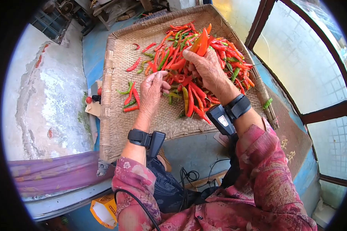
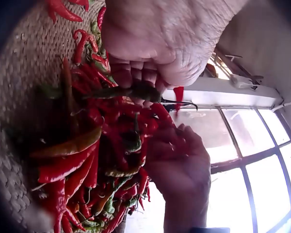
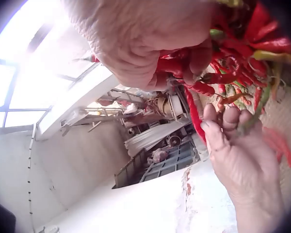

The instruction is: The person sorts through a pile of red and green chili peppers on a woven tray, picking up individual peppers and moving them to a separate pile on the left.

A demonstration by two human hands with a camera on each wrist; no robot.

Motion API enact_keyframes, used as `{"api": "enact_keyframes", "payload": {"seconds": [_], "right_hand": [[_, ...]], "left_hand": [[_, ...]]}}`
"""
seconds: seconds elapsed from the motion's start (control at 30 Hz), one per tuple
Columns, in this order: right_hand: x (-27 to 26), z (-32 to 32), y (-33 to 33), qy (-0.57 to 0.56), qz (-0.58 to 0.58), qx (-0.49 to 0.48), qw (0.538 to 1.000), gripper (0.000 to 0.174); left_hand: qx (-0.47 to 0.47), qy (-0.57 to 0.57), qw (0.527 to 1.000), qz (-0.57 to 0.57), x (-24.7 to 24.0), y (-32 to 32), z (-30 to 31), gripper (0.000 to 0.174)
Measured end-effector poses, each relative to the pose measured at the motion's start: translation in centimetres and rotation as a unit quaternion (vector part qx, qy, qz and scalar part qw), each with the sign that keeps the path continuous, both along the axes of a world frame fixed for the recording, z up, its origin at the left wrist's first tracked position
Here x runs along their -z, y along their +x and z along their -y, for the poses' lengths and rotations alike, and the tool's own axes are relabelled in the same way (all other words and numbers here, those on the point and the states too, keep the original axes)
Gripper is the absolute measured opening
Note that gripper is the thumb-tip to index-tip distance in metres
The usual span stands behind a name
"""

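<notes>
Large red and orange chili peppers (image 1: 201,43) stick up from my right hand (image 1: 209,71), which grips them in a bunch above the heap. My left hand (image 1: 151,90), to its left, has its fingers curled at the near side of the heap. Across those fingers lies a dark green chili pepper (image 2: 144,92) with a thin stem, best seen in the left wrist view. Under both hands spreads a heap of red and green chili peppers (image 1: 235,57) on a woven tray (image 1: 121,127). My palms hide part of what each hand holds.
Loose peppers (image 1: 133,64) lie left of the heap, inside the tray's raised rim (image 1: 107,73). A framed window (image 1: 304,57) stands close on the right, a worn wall (image 1: 61,88) on the left. Black cables (image 1: 189,176) hang below the tray near my legs.
</notes>
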State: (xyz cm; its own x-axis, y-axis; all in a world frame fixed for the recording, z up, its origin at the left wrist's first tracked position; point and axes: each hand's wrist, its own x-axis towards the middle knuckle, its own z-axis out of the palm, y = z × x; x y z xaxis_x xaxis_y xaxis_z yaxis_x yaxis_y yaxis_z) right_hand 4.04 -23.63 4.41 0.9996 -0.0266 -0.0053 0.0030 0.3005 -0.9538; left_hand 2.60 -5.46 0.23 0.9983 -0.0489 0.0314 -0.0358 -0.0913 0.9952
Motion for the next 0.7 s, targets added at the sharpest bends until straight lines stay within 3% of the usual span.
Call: {"api": "enact_keyframes", "payload": {"seconds": [0.07,0.2,0.27,0.4,0.43,0.47,0.5,0.57,0.6,0.67,0.7], "right_hand": [[0.3,0.9,0.5,-0.110,0.069,0.012,0.991,0.024],[0.0,1.4,1.0,-0.146,0.115,0.064,0.980,0.030],[-0.1,1.6,1.0,-0.146,0.116,0.065,0.980,0.032],[0.1,1.9,1.0,-0.242,0.132,0.023,0.961,0.033],[0.3,1.9,1.1,-0.266,0.151,0.000,0.952,0.034],[0.6,1.9,1.1,-0.265,0.151,0.001,0.952,0.034],[0.6,1.8,1.1,-0.256,0.133,0.001,0.958,0.033],[0.7,1.5,1.1,-0.246,0.115,0.000,0.962,0.032],[0.7,1.4,1.0,-0.192,0.126,-0.001,0.973,0.030],[0.6,1.1,0.9,-0.137,0.137,-0.003,0.981,0.028],[0.2,1.0,0.7,-0.093,0.112,-0.014,0.989,0.026]], "left_hand": [[0.032,0.037,0.999,0.015,0.0,0.0,-0.4,0.038],[0.009,0.085,0.996,0.021,-0.8,-0.4,-0.6,0.041],[0.008,0.161,0.972,0.169,-0.7,-0.1,-1.0,0.044],[0.021,0.152,0.975,0.162,-2.2,-0.7,-1.9,0.045],[-0.022,0.108,0.980,0.164,-2.4,-0.7,-2.5,0.044],[-0.064,0.063,0.982,0.165,-2.5,-0.6,-3.3,0.043],[-0.064,0.064,0.982,0.165,-2.5,-0.3,-4.5,0.043],[-0.164,0.101,0.970,0.147,-2.1,0.4,-7.2,0.045],[-0.164,0.101,0.970,0.147,-1.9,0.4,-7.7,0.045],[-0.230,0.228,0.945,0.049,-1.4,0.1,-8.9,0.060],[-0.227,0.258,0.938,0.051,1.5,1.2,-11.6,0.072]]}}
